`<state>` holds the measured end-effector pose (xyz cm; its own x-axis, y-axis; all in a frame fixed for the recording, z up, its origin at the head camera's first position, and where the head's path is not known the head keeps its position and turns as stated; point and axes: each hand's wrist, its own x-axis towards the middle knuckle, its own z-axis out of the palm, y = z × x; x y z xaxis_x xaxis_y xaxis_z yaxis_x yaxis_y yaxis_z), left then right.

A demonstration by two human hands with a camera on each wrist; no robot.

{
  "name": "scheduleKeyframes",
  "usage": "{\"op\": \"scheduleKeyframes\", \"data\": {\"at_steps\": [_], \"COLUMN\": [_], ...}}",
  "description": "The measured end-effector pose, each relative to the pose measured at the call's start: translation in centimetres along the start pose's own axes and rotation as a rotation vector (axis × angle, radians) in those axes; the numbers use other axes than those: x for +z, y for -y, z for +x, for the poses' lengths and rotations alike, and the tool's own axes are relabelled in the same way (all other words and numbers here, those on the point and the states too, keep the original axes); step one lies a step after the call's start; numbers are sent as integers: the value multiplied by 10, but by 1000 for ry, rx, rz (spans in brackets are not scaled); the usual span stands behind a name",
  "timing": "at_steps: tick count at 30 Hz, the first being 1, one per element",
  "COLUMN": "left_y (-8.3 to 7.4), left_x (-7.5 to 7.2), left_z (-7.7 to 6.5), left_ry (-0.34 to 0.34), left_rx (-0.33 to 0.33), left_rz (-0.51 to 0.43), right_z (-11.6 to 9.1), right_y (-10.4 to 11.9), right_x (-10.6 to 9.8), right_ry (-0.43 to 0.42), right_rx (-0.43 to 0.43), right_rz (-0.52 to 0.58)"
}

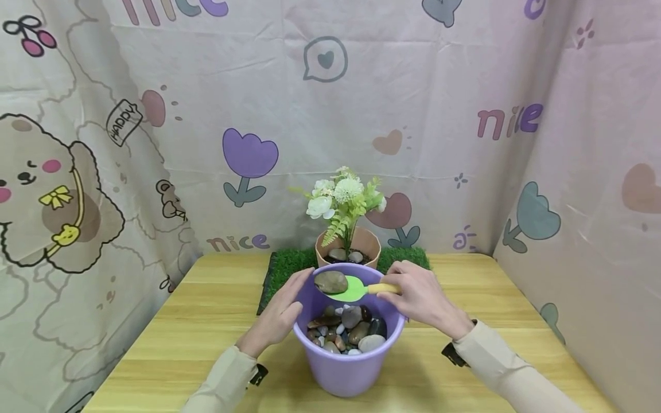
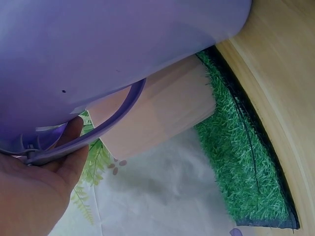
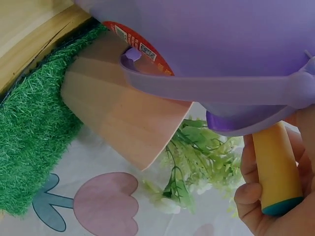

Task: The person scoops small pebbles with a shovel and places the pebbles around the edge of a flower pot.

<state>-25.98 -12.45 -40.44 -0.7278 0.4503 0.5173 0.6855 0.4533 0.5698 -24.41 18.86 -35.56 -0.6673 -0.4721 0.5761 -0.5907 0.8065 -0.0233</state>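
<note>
My right hand [image 1: 419, 291] grips the yellow handle [image 3: 278, 167] of a small garden trowel with a light green blade [image 1: 353, 290]. On the blade lies a large grey-brown stone [image 1: 331, 281], held over the inside of a purple bucket [image 1: 347, 373]. Many smaller stones and pebbles [image 1: 341, 332] cover the bottom of the bucket. My left hand [image 1: 279, 312] rests against the left side of the bucket's rim, its fingers fairly straight. In the left wrist view the fingers pass beside the bucket's handle [image 2: 113, 118].
Behind the bucket stands a peach flowerpot [image 1: 365, 241] with white flowers [image 1: 341, 195], green leaves and stones in it. It sits on a green artificial grass mat [image 1: 408, 257] on the wooden table [image 1: 217, 321]. A printed cloth [image 1: 330, 115] hangs around the table.
</note>
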Motion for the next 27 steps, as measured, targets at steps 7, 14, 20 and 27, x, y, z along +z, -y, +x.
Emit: {"op": "scheduleKeyframes", "data": {"at_steps": [7, 14, 20, 27], "left_y": [-1, 0, -1, -2], "left_x": [-1, 0, -1, -1], "left_z": [0, -1, -1, -2], "left_ry": [6, 3, 6, 15], "left_rx": [-33, -46, -54, -61], "left_rz": [-8, 6, 0, -15], "right_z": [-3, -4, 3, 15], "right_y": [-3, -11, -18, -26], "right_x": [0, -9, -19, -23], "right_ry": [-23, -47, -67, -31], "right_rx": [25, 51, 74, 109], "right_rz": [15, 38, 1, -10]}}
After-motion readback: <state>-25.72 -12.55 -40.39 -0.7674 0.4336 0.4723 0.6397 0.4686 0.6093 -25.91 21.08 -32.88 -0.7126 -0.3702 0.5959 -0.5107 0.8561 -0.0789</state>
